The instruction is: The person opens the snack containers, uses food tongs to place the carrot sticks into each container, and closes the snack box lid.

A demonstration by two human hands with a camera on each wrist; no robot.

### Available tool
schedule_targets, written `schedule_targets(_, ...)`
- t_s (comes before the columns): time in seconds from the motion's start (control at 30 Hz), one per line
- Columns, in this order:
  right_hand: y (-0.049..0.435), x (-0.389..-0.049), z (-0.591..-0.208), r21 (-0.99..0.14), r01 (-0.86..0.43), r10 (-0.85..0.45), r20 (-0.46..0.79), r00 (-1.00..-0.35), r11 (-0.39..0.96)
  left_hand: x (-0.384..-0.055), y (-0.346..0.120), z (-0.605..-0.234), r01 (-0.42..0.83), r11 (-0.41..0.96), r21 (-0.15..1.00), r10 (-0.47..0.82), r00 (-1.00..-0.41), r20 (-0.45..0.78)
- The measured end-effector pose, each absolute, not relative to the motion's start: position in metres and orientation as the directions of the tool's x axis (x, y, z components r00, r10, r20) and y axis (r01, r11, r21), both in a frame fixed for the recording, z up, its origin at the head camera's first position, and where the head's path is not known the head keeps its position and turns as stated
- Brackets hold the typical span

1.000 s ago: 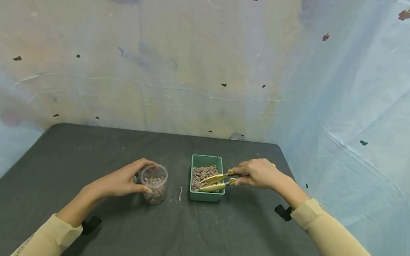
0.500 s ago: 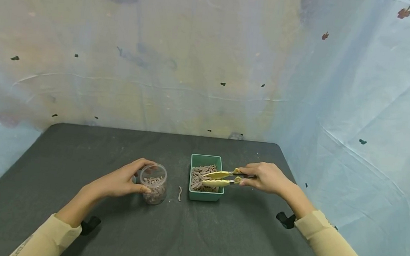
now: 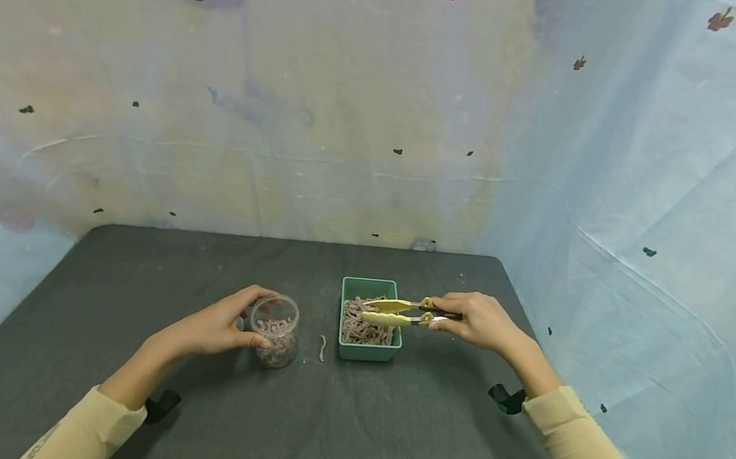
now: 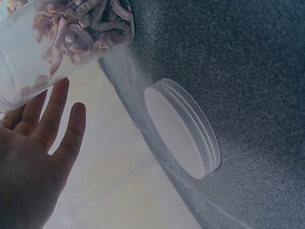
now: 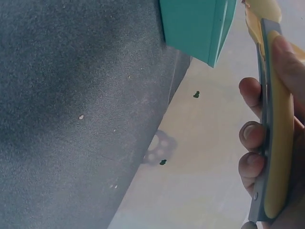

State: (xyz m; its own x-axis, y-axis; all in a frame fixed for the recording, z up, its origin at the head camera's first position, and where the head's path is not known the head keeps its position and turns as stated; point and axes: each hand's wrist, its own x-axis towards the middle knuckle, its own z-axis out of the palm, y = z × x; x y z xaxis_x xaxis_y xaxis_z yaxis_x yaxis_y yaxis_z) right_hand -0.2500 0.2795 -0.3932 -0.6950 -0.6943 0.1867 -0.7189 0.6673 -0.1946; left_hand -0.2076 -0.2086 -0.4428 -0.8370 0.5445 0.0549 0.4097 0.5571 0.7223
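Note:
My left hand point(image 3: 225, 326) grips a clear plastic jar point(image 3: 277, 345) round its side, thumb toward me. Greyish-brown stick-like pieces point(image 4: 78, 31) partly fill the uncapped jar. My right hand point(image 3: 474, 321) holds yellow-tipped tongs point(image 3: 393, 318) by their handles, also seen along the palm in the right wrist view. The tongs' two tips stand apart above a green rectangular container point(image 3: 367, 354), over more of the same pieces point(image 3: 366, 332). I cannot tell whether the tongs hold a piece.
A single curved piece point(image 3: 322, 348) lies on the dark table point(image 3: 353, 423) between jar and container. In the left wrist view, a clear round lid point(image 4: 183, 129) lies on the table beyond the jar. Pale patterned sheeting point(image 3: 325, 111) hangs behind the table and along the right.
The tongs have risen from among the pieces in the green container, and their tips have come closer together. My right hand has shifted slightly right. My left hand stays at the jar.

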Motion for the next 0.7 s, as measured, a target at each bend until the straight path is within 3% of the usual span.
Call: schedule_targets(0.7, 0.268, -0.251, -0.382, -0.226, -0.723, -0.681, 0.244, -0.690, 0.652, -0.206, -0.208, -0.442, 0.398, 0.552, 0.733, 0.543, -0.839, 0.046)
